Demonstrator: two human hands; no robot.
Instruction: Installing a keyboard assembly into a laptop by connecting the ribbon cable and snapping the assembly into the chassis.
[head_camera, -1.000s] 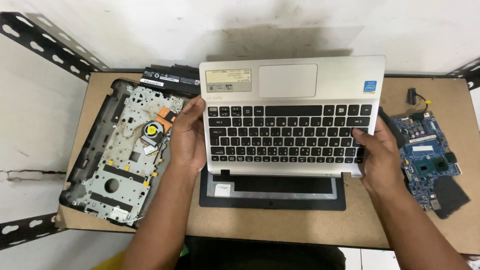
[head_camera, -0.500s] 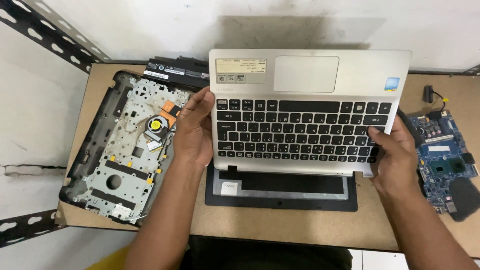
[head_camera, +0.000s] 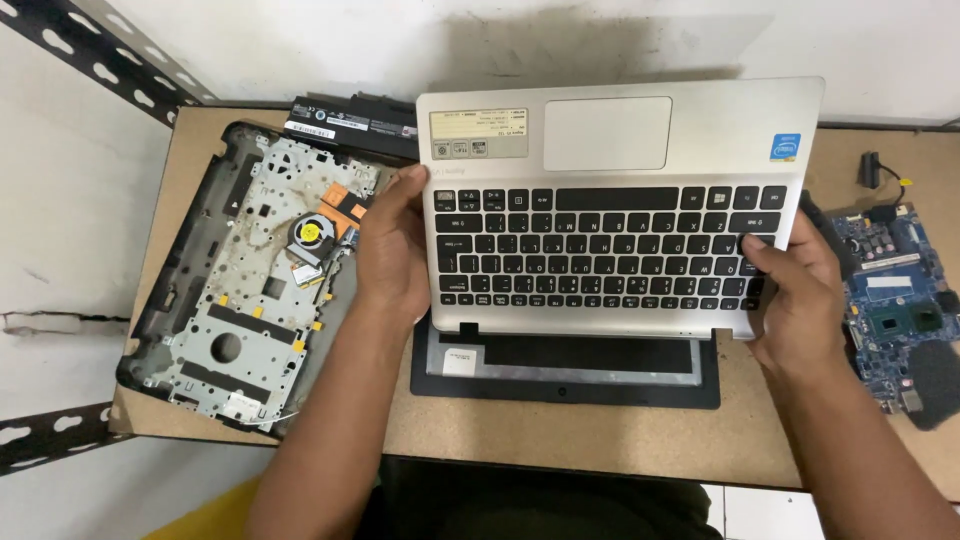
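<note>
Item: silver keyboard deck (head_camera: 610, 200), centre of tabletop (head_camera: 560, 440), lifted above the black screen bezel (head_camera: 565, 372). Your left hand (head_camera: 395, 250) at 9 o'clock and right hand (head_camera: 795, 290) at 3 o'clock have fingers clamped on its edges. Step: lifting clear; next needs level, even grip.

Single view only, head-worn camera, looking almost straight down onto the workbench (head_camera: 560, 440). It is sitting close, forearms entering from the bottom edge. The bench is filling nearly the whole frame; white wall is showing beyond its far edge, perforated metal shelf rails (head_camera: 110, 55) off its left side, floor just below its near edge. No second view is sharing this scene.
</note>
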